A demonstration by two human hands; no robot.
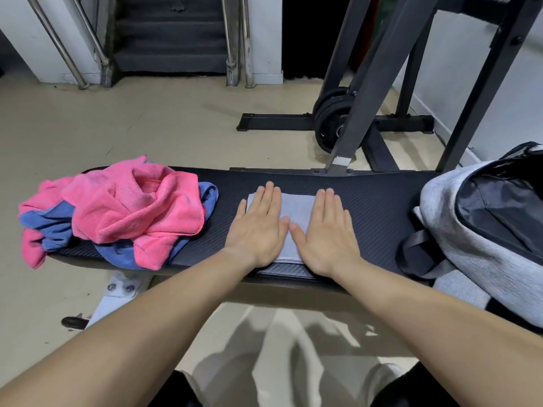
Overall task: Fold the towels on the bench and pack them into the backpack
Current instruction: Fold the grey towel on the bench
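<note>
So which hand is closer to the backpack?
The right hand. It presses flat on the right part of the grey towel, the side toward the backpack. The left hand presses the towel's left part, farther away, nearer the pink and blue towels.

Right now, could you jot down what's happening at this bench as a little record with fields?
bench: black, padded, holds all the items below
grey towel: folded flat at mid-bench
left hand: flat, pressing the grey towel's left part
right hand: flat, pressing its right part
pink towel: crumpled heap at the left end
blue towel: crumpled, tangled beneath the pink one
backpack: grey, at the right end, zipped open
packed so far: interior dark, cannot tell
</note>
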